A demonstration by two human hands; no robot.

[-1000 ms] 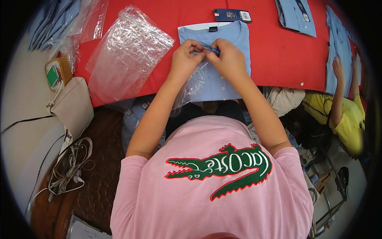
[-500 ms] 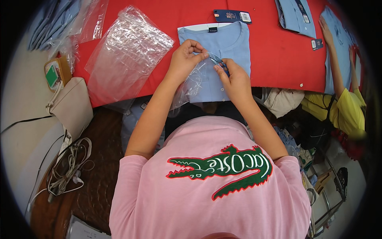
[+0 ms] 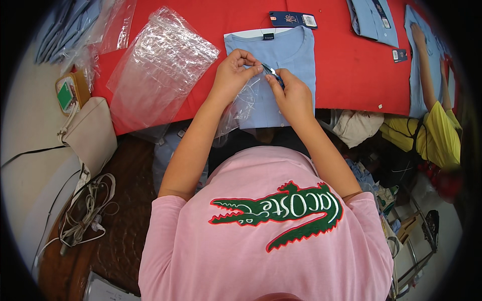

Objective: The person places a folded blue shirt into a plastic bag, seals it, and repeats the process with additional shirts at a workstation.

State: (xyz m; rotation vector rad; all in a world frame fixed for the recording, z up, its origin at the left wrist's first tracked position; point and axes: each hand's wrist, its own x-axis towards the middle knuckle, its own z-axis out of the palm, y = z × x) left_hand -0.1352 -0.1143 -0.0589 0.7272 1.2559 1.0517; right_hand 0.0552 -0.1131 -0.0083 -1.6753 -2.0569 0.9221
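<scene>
A folded light-blue shirt (image 3: 291, 55) lies on the red-covered table in front of me. Above its front, my right hand (image 3: 293, 95) grips small blue-handled thread snips (image 3: 272, 74), whose blades point up and left toward my left fingertips. My left hand (image 3: 235, 75) is closed in a pinch; whatever sits between its fingertips is too small to make out. Crumpled clear plastic (image 3: 236, 113) with pale thin strands lies beneath my left wrist, partly over the shirt's left side. A dark-blue hang tag (image 3: 292, 19) rests beyond the collar.
Large clear plastic bags (image 3: 160, 65) cover the red cloth (image 3: 351, 80) on the left. Another folded blue shirt (image 3: 371, 22) lies at the far right. Beside it, a person in a yellow top (image 3: 442, 135) handles blue cloth. A beige bag (image 3: 90, 135) stands near coiled cables (image 3: 88, 210).
My right hand has shifted slightly up and left, bringing the snips closer to my left fingertips. The other person's hand at the right has moved across the blue cloth.
</scene>
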